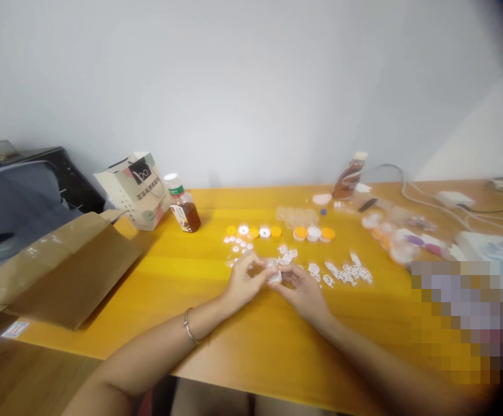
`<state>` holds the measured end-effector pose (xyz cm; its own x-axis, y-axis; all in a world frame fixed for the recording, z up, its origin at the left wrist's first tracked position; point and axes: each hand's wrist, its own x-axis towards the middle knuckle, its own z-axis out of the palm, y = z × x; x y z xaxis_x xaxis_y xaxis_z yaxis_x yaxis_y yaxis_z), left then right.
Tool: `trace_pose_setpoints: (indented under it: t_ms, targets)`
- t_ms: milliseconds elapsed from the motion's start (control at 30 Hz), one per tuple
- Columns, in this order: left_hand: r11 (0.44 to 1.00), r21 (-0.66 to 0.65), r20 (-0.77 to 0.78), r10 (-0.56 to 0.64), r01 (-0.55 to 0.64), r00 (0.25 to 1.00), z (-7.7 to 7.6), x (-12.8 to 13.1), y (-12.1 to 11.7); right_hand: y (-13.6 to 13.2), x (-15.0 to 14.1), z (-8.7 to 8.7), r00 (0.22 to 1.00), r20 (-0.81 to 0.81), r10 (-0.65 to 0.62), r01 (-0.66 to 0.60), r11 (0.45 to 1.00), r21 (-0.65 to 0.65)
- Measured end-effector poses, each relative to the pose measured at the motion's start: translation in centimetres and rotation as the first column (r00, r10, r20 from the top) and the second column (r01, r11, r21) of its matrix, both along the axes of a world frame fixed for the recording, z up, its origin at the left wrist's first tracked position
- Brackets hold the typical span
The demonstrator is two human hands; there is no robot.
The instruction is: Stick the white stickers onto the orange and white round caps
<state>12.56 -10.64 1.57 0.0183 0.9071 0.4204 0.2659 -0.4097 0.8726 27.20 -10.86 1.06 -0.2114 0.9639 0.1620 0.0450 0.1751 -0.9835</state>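
Observation:
My left hand [243, 281] and my right hand [300, 289] meet at the middle of the yellow table [217, 323]. Together their fingertips pinch a small white round piece [274, 276]. A thin bracelet sits on my left wrist. Just behind the hands lie small white discs [239, 247] and flat white perforated pieces [349, 271]. Further back stands a row of orange and white caps [254, 231], with another group of caps [314, 233] to its right.
A brown cardboard box [60, 271] lies open at the left edge. Behind it stand a paper gift bag [134, 188] and a tea bottle [183, 207]. A tilted bottle [347, 176], cables and clear plastic packets crowd the back right. The front right is blurred out.

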Motion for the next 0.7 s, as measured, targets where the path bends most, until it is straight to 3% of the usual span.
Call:
trace_pose_setpoints:
  t_ms: [100, 200, 400, 467, 600, 700]
  targets:
    - [0.998, -0.022, 0.032, -0.052, 0.053, 0.998, 0.2, -0.1, 0.1, 0.2, 0.0, -0.1, 0.999, -0.041, 0.023, -0.024, 0.999, -0.033]
    - [0.981, -0.072, 0.153, -0.169, 0.181, 0.974, 0.4, -0.5, 0.3, 0.3, -0.1, 0.0, 0.990, -0.118, 0.080, -0.092, 0.990, -0.104]
    - [0.855, -0.208, 0.373, -0.380, 0.475, 0.846, 1.1, -1.4, 0.4, 0.4, 0.0, 0.6, 0.963, -0.202, 0.180, -0.218, 0.958, -0.186]
    - [0.848, -0.195, 0.414, -0.385, 0.493, 0.825, 1.3, -1.3, 0.3, 0.4, 0.0, 0.8, 0.961, -0.207, 0.185, -0.224, 0.957, -0.184]
    - [0.909, -0.149, 0.360, -0.316, 0.388, 0.878, 1.2, -1.1, 0.3, 0.4, 0.1, 0.9, 0.966, -0.174, 0.189, -0.220, 0.959, -0.180]
    - [0.897, -0.210, 0.363, -0.298, 0.389, 0.883, 1.1, -1.1, 0.4, 0.3, 0.1, 0.8, 0.965, -0.192, 0.179, -0.214, 0.961, -0.177]
